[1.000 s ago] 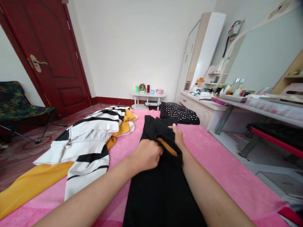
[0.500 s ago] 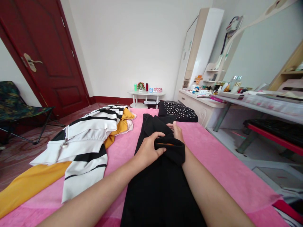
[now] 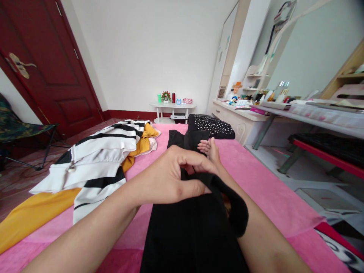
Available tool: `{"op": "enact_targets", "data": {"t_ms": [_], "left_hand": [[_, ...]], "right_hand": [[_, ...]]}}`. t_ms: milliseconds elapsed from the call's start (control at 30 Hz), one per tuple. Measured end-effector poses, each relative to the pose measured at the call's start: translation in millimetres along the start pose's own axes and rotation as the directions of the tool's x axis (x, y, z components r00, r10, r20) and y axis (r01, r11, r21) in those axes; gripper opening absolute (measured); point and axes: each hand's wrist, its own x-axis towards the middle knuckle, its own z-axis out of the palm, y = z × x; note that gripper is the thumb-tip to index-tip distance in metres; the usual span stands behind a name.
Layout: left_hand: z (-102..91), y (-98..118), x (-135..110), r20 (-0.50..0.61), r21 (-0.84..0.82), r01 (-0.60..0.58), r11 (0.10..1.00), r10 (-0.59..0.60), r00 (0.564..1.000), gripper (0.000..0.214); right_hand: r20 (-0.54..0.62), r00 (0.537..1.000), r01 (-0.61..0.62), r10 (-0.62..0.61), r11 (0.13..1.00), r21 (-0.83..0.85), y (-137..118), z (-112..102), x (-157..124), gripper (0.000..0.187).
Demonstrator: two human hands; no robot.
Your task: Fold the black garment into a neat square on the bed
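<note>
Plainly, left hand [image 3: 174, 176] pinches black garment [image 3: 193, 235]; right hand [image 3: 213, 152] just beyond.

There is one left hand [image 3: 173, 176] and one right hand [image 3: 213, 152]; one plain black garment [image 3: 193, 235], one white-spotted black cloth [image 3: 212, 126], one striped garment [image 3: 113, 141]; one tabletop [image 3: 172, 105] carries one green cup [image 3: 159, 98], one plant [image 3: 166, 96], one red cylinder [image 3: 173, 98], one blue object [image 3: 178, 101], one pink-patterned packet [image 3: 187, 101]; one door [image 3: 65, 68].

A black garment [image 3: 190, 231] lies on pink cloth [image 3: 278, 201], partly lifted.
</note>
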Motion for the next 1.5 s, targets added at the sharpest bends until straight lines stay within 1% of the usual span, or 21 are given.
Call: {"op": "enact_targets", "data": {"t_ms": [100,233,367,500,567,633,700,733,800,867,933,1000,1100,1167,1267,1300,1333,1367,1400,1467,1500], "left_hand": [[-5.9,0.4,-4.3,0.245,-0.056,0.026,0.998,-0.011,0.969,0.02],[-3.2,-10.8,-4.9,0.261,-0.227,0.091,0.97,-0.03,0.965,0.027],[22.1,-15.7,-3.3,0.365,-0.345,0.153,0.926,-0.018,0.931,0.026],[50.7,-11.0,-1.2,0.514,-0.254,0.087,0.963,0.059,0.856,0.041],[54.8,-11.2,0.2,0.466,-0.128,-0.011,0.992,0.07,0.882,0.049],[48.9,-14.8,1.2,0.311,0.051,-0.064,0.997,0.045,0.95,0.047],[35.8,-20.2,0.6,0.184,0.247,-0.024,0.969,-0.022,0.983,0.036],[28.3,-22.5,-0.4,0.183,0.314,0.009,0.949,-0.07,0.981,0.028],[15.7,-24.4,-4.1,0.298,0.38,0.059,0.923,-0.182,0.937,0.018],[10.7,-22.7,-8.8,0.46,0.399,0.05,0.916,-0.247,0.853,0.03],[14.8,-20.6,-12.8,0.552,0.444,-0.018,0.896,-0.259,0.792,0.045],[25.0,-22.0,-15.1,0.577,0.491,-0.101,0.865,-0.237,0.782,0.048],[39.4,-31.5,-15.2,0.584,0.491,-0.141,0.86,-0.205,0.786,0.021],[41.7,-37.5,-14.5,0.622,0.429,-0.112,0.897,-0.203,0.756,0.016],[33.1,-38.2,-13.4,0.726,0.259,0.026,0.965,-0.212,0.654,0.015],[28.2,-37.4,-12.3,0.739,0.213,0.082,0.974,-0.216,0.638,0.013],[22.7,-37.7,-10.2,0.73,0.185,0.129,0.974,-0.224,0.646,0.011],[17.0,-40.1,-6.9,0.691,0.176,0.16,0.971,-0.238,0.682,0.008],[11.0,-45.6,-2.2,0.616,0.188,0.175,0.966,-0.255,0.745,0.006],[-1.0,-67.6,11.2,0.336,0.264,0.202,0.943,-0.287,0.897,0.009],[-7.1,-83.8,19.3,0.148,0.319,0.23,0.919,-0.288,0.946,0.013]], "right_hand": [[0.0,1.0,0.001,-0.001,1.0,0.013,0.6,0.1,3.6,0.066],[0.035,0.999,0.016,-0.016,1.0,0.005,4.2,1.7,4.2,0.066],[0.061,0.998,0.005,-0.005,1.0,-0.011,5.8,2.0,3.8,0.064],[0.042,0.998,0.038,-0.036,0.998,-0.052,3.9,-1.7,5.8,0.059],[0.015,0.997,0.08,-0.079,0.99,-0.113,1.7,-4.0,7.0,0.05],[0.0,0.994,0.103,-0.105,0.981,-0.166,-0.6,-5.7,7.7,0.038],[-0.007,0.995,0.098,-0.101,0.977,-0.189,-1.9,-6.7,7.9,0.029],[-0.013,0.996,0.084,-0.089,0.978,-0.19,-2.2,-7.1,7.9,0.026],[-0.023,0.998,0.059,-0.064,0.98,-0.189,-1.9,-7.9,7.9,0.023],[-0.034,0.998,0.039,-0.046,0.983,-0.182,-1.3,-8.9,8.3,0.02],[-0.041,0.999,0.027,-0.034,0.985,-0.173,-0.8,-9.8,8.6,0.018],[-0.038,0.999,0.019,-0.026,0.987,-0.161,-0.4,-10.0,8.6,0.018],[-0.018,1.0,0.016,-0.018,0.99,-0.139,0.5,-8.7,7.6,0.019],[-0.002,1.0,0.024,-0.025,0.992,-0.125,1.6,-6.9,7.0,0.024],[0.0,0.999,0.051,-0.051,0.992,-0.112,3.3,-4.0,6.8,0.038],[-0.006,0.998,0.059,-0.06,0.992,-0.107,3.6,-3.3,6.9,0.044],[-0.01,0.998,0.067,-0.068,0.992,-0.104,3.8,-2.9,7.0,0.05],[-0.009,0.997,0.074,-0.075,0.992,-0.104,3.8,-2.6,7.0,0.055],[-0.008,0.996,0.084,-0.086,0.989,-0.121,3.6,-2.5,6.9,0.059],[-0.008,0.993,0.113,-0.117,0.976,-0.188,2.9,-2.7,6.4,0.058],[-0.011,0.991,0.126,-0.132,0.965,-0.229,2.6,-2.9,5.9,0.053]]}}
